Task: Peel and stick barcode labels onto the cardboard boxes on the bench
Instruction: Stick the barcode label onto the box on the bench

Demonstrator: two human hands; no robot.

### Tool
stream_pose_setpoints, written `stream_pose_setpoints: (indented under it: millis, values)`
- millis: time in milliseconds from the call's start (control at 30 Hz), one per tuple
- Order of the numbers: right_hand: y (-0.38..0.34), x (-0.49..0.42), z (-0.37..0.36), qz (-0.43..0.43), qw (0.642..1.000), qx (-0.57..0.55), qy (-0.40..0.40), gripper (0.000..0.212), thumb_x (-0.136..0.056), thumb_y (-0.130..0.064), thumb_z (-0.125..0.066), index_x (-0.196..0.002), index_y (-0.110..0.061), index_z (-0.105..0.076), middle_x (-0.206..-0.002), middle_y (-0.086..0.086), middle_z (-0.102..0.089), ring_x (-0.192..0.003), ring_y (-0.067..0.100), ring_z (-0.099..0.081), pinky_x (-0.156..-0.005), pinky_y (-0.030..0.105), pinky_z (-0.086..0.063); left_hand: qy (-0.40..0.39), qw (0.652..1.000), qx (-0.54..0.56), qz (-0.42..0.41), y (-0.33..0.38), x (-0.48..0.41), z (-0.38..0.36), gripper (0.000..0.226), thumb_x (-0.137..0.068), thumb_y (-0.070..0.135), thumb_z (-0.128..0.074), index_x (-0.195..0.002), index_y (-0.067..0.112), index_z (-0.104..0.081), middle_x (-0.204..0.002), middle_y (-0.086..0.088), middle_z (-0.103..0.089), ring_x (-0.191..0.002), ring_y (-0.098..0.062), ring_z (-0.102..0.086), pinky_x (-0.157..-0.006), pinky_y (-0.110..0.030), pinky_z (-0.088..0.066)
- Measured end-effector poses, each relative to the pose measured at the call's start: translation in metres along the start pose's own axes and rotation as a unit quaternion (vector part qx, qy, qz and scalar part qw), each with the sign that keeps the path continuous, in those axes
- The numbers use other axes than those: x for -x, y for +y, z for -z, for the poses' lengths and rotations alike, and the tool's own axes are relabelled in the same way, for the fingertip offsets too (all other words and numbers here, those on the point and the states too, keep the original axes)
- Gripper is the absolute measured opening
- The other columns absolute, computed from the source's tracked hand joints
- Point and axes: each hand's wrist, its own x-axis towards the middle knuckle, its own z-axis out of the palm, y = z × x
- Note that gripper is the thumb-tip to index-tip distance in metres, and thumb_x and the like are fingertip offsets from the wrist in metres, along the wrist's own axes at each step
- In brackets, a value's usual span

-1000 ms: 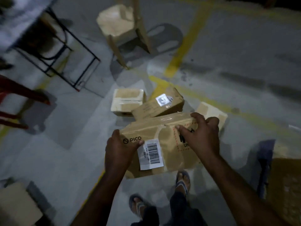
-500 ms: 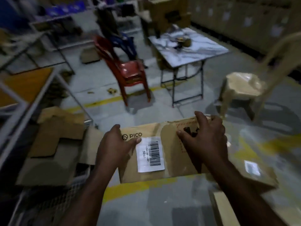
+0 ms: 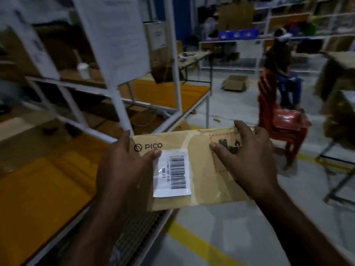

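View swung from floor to orange bench (image 3: 38, 189), box (image 3: 201, 181) carried along

brown box (image 3: 203, 189), white black-barred label (image 3: 172, 172)

Matt brown cardboard box (image 3: 201, 181) at frame centre, glossy clear tape across it; smooth white paper barcode label (image 3: 172, 172); white-painted metal shelf frame (image 3: 119, 104), upper left; shiny red plastic chair (image 3: 282, 120), right.

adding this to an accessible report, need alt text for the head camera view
Both hands, left hand and right hand, hold a PICO cardboard box with a barcode label stuck on top. An orange-topped bench lies left, red chairs behind.
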Motion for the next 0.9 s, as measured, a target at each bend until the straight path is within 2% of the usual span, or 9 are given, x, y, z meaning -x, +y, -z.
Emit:
stream_pose_setpoints:
  millis: [100, 200, 300, 533, 633, 800, 900]
  values:
    - [-0.041, -0.025, -0.034, 0.057, 0.997, -0.039, -0.037, 0.082, -0.073, -0.071, -0.061, -0.144, -0.037, -0.038, -0.146, 0.01, -0.035, -0.132, 0.035, -0.04, -0.103, 0.053, -0.043, 0.078, 0.996, -0.015, 0.038, -0.02, -0.011, 0.03, 0.094, -0.064, 0.069, -0.076, -0.144, 0.033, -0.042, -0.132, -0.002, -0.063, -0.118, -0.028, -0.06, -0.093, -0.045, -0.052]
    - [-0.081, -0.042, -0.066, 0.113, 0.987, -0.085, -0.079, 0.081, -0.075, -0.07, -0.063, -0.144, -0.037, -0.039, -0.148, 0.01, -0.034, -0.134, 0.035, -0.038, -0.104, 0.054, -0.042, 0.148, 0.985, -0.034, 0.088, -0.04, -0.017, 0.057, 0.094, -0.068, 0.063, -0.078, -0.147, 0.028, -0.041, -0.137, -0.006, -0.059, -0.124, -0.03, -0.055, -0.097, -0.045, -0.05]
    - [-0.115, -0.047, -0.094, 0.169, 0.973, -0.113, -0.109, 0.081, -0.076, -0.069, -0.064, -0.146, -0.037, -0.037, -0.149, 0.01, -0.032, -0.134, 0.035, -0.037, -0.104, 0.052, -0.043, 0.215, 0.968, -0.048, 0.116, -0.056, -0.017, 0.078, 0.093, -0.068, 0.063, -0.077, -0.147, 0.032, -0.04, -0.139, -0.008, -0.057, -0.126, -0.031, -0.053, -0.1, -0.047, -0.049]
    - [-0.187, -0.042, -0.16, 0.23, 0.94, -0.183, -0.173, 0.078, -0.081, -0.066, -0.062, -0.148, -0.035, -0.037, -0.148, 0.008, -0.033, -0.134, 0.033, -0.037, -0.103, 0.054, -0.044, 0.349, 0.925, -0.065, 0.135, -0.093, -0.027, 0.115, 0.074, -0.076, 0.047, -0.079, -0.139, 0.032, -0.044, -0.131, -0.005, -0.061, -0.124, -0.032, -0.05, -0.097, -0.042, -0.046]
    - [-0.223, -0.04, -0.194, 0.249, 0.931, -0.188, -0.186, 0.078, -0.081, -0.066, -0.06, -0.148, -0.036, -0.036, -0.15, 0.006, -0.032, -0.136, 0.032, -0.037, -0.104, 0.054, -0.042, 0.371, 0.914, -0.061, 0.15, -0.128, -0.047, 0.134, 0.069, -0.074, 0.052, -0.078, -0.133, 0.038, -0.044, -0.124, -0.004, -0.065, -0.119, -0.031, -0.056, -0.091, -0.046, -0.052]
    - [-0.292, -0.034, -0.258, 0.271, 0.928, -0.178, -0.186, 0.077, -0.081, -0.067, -0.059, -0.148, -0.039, -0.033, -0.154, 0.007, -0.028, -0.139, 0.032, -0.033, -0.106, 0.057, -0.04, 0.382, 0.908, -0.062, 0.164, -0.196, -0.087, 0.161, 0.063, -0.079, 0.052, -0.073, -0.133, 0.035, -0.046, -0.126, -0.002, -0.062, -0.121, -0.028, -0.051, -0.091, -0.047, -0.051]
    - [-0.335, -0.034, -0.304, 0.287, 0.924, -0.162, -0.193, 0.078, -0.076, -0.077, -0.046, -0.145, -0.042, -0.031, -0.151, 0.007, -0.029, -0.132, 0.033, -0.043, -0.095, 0.055, -0.05, 0.371, 0.907, -0.066, 0.189, -0.238, -0.115, 0.177, 0.063, -0.083, 0.053, -0.069, -0.137, 0.033, -0.045, -0.133, -0.002, -0.058, -0.126, -0.028, -0.046, -0.095, -0.05, -0.05]
